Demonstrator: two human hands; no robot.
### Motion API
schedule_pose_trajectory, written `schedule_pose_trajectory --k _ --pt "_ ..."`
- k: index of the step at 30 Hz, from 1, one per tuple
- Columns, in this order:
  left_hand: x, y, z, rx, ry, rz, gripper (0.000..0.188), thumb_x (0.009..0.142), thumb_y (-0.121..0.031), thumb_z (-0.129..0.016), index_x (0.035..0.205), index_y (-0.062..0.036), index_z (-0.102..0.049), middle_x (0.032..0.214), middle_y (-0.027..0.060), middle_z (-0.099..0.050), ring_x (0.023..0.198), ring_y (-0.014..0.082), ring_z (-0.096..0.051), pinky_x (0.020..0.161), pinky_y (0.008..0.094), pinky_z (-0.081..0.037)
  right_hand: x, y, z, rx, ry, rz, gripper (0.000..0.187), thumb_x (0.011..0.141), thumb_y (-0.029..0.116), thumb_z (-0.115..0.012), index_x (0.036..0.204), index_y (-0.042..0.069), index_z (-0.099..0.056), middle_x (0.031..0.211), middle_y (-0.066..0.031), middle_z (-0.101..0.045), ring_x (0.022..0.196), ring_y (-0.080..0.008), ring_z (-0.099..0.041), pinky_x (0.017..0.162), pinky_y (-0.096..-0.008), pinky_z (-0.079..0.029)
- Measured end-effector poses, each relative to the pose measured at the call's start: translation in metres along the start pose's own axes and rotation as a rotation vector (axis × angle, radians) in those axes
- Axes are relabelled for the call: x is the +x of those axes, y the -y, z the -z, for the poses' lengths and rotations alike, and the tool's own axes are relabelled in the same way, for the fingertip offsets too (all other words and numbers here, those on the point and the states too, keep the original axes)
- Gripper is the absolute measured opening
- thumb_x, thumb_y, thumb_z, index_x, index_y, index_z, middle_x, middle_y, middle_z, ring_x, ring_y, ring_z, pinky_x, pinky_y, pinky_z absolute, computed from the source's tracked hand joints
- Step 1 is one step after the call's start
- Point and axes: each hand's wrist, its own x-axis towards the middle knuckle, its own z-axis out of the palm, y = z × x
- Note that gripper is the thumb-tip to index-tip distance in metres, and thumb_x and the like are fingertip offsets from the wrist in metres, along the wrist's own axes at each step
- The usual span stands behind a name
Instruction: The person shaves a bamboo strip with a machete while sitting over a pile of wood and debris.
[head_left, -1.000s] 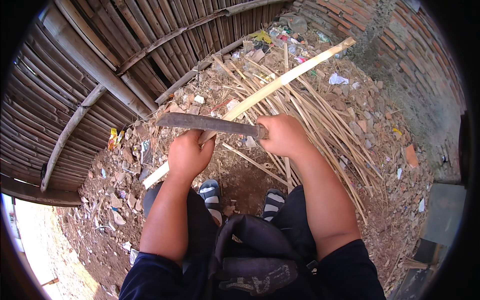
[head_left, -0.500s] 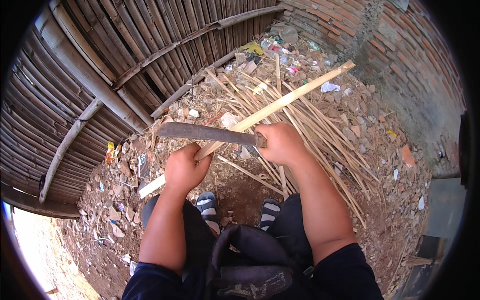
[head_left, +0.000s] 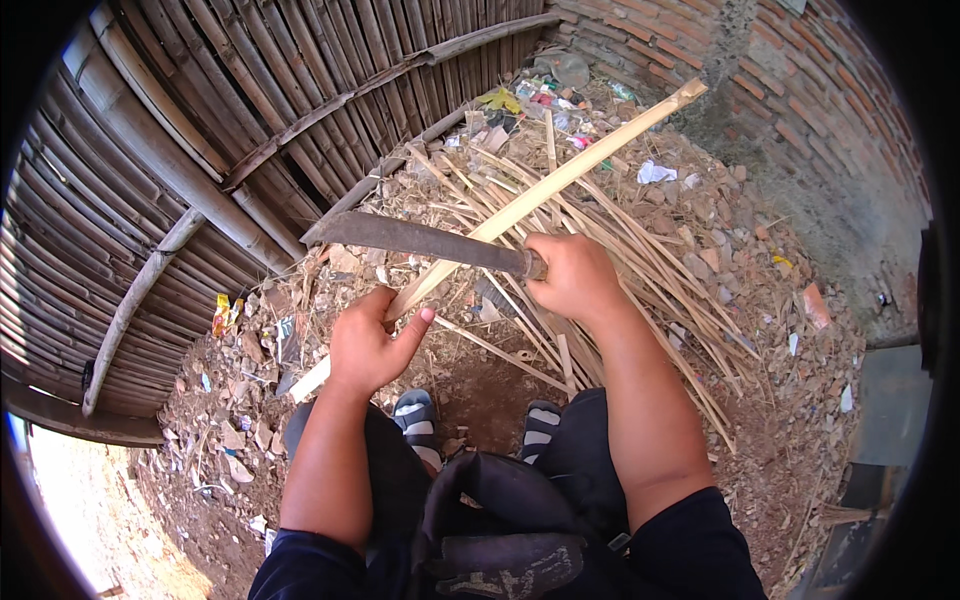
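Note:
My left hand point(head_left: 372, 340) is closed around the lower part of a long pale bamboo strip point(head_left: 560, 180), its thumb lifted off along the near side. The strip slants up to the far right, and its lower end shows beside my left wrist. In my right hand point(head_left: 570, 275) is the handle of a machete point(head_left: 415, 240). The dark, broad blade points left and lies across the strip, just beyond my left hand. Below and behind them, a heap of thin split bamboo strips point(head_left: 650, 300) lies on the ground.
A bamboo wall point(head_left: 260, 90) stands at the left and a brick wall point(head_left: 780, 90) at the far right. Rubble and litter point(head_left: 235, 430) cover the dirt around me. My sandalled feet point(head_left: 415, 420) are below my hands. A grey panel point(head_left: 890, 400) stands at the right edge.
The strip's far end has risen and its lower end has shifted a little right. The machete blade has tilted, its tip higher and farther away. My left thumb has lifted away from the strip.

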Motion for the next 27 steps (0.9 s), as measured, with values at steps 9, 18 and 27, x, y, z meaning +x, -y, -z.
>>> schedule_pose_trajectory --k 9,18,27 --pt "0.005 0.027 -0.009 0.1 -0.033 -0.048 0.031 0.101 -0.033 -0.067 0.105 -0.0023 -0.064 0.088 0.0223 -0.071 0.082 0.0441 -0.069 0.072 0.0521 -0.053 0.001 -0.008 0.006 0.055 -0.045 -0.161 0.03 0.079 0.023 -0.078 0.107 0.012 -0.074 0.085 -0.0175 -0.073 0.081 -0.0401 -0.071 0.074 -0.0502 -0.057" --pt "0.004 0.028 -0.014 0.082 -0.053 -0.027 0.025 0.099 -0.022 -0.071 0.112 -0.0025 -0.064 0.087 0.0204 -0.073 0.083 0.0409 -0.073 0.072 0.0461 -0.056 -0.002 0.01 -0.011 -0.006 -0.019 -0.014 0.028 0.079 0.027 -0.079 0.104 0.015 -0.074 0.083 -0.0141 -0.073 0.08 -0.0372 -0.072 0.071 -0.0485 -0.056" --pt "0.003 0.034 -0.018 -0.106 0.014 -0.251 0.022 0.099 -0.004 -0.063 0.12 0.0004 -0.063 0.099 0.0214 -0.068 0.091 0.0414 -0.069 0.081 0.0435 -0.055 -0.003 0.007 -0.016 0.04 -0.071 0.094 0.027 0.076 0.024 -0.079 0.101 0.014 -0.073 0.084 -0.0125 -0.072 0.08 -0.0365 -0.072 0.071 -0.049 -0.056"
